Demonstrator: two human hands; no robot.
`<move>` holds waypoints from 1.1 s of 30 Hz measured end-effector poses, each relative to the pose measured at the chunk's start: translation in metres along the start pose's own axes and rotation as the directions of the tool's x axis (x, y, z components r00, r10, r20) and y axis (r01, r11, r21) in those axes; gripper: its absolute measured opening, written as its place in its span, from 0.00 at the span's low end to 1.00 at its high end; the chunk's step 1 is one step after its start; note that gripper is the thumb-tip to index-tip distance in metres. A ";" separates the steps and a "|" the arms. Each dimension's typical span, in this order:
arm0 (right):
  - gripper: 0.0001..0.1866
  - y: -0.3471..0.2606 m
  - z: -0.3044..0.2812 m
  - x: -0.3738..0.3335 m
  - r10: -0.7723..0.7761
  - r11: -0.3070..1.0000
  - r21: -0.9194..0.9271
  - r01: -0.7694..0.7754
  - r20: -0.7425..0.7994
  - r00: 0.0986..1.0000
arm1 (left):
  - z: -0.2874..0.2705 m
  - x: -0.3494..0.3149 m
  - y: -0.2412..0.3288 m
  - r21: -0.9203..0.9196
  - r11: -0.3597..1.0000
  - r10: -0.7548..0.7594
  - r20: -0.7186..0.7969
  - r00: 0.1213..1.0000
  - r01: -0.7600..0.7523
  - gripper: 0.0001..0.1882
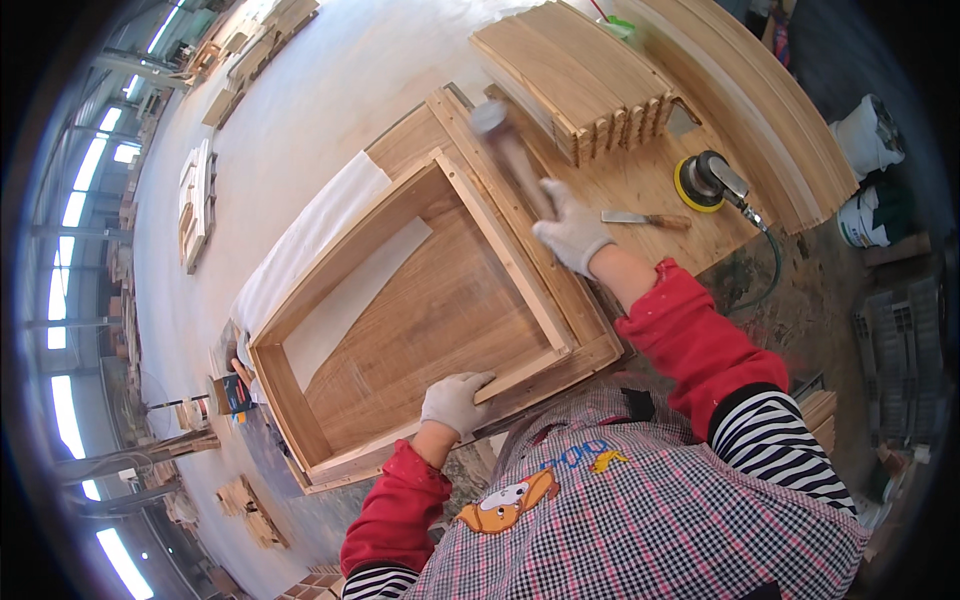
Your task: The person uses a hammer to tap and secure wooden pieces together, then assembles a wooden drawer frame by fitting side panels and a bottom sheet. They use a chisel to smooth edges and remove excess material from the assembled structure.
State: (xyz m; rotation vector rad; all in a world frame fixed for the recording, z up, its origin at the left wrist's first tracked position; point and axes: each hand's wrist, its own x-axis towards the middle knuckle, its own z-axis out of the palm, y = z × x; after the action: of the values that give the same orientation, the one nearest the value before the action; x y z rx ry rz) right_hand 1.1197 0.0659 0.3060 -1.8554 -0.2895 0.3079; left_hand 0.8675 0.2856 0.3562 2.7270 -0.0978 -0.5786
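I record the box (510,265) as bare wood, smooth and matt, grain visible. Panels (580,60) at one o'clock: matt wood. Sander (700,182) at two: shiny, metal-looking body. Scraper (645,219), likewise: metal blade, wooden handle. Left hand (455,403), right hand (572,228): matt cloth gloves. Apron (630,510) at five: woven cloth. Hammer (490,118) at twelve: head blurred, material undetermined.

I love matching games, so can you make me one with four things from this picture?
1. Hammer
2. Round sander
3. Left hand
4. Plaid apron

A. Has a yellow edge
B. Decorated with a cartoon animal
C. Held in the right hand
D. Touching the wooden frame

Pairs: 1-C, 2-A, 3-D, 4-B
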 end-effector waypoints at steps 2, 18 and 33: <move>0.37 -0.005 0.011 -0.003 -0.084 0.996 -0.019 0.088 0.158 0.984 | 0.004 -0.002 -0.003 0.015 1.000 0.001 -0.019 1.000 -0.001 0.18; 0.34 0.035 -0.122 -0.118 0.054 0.805 -0.592 0.021 0.109 0.993 | 0.014 -0.010 0.010 0.034 0.993 -0.106 -0.136 0.985 0.112 0.17; 0.21 0.102 -0.156 -0.083 -0.267 0.508 -0.861 0.007 -0.150 0.952 | 0.012 -0.003 0.032 0.055 0.975 -0.210 -0.075 0.975 0.214 0.15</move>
State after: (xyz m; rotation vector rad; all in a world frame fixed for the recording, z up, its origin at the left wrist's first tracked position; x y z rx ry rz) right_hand 1.1019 -0.1321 0.2596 -2.8168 -0.4546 -0.2883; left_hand 0.8600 0.2522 0.3589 2.8352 0.1983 -0.5463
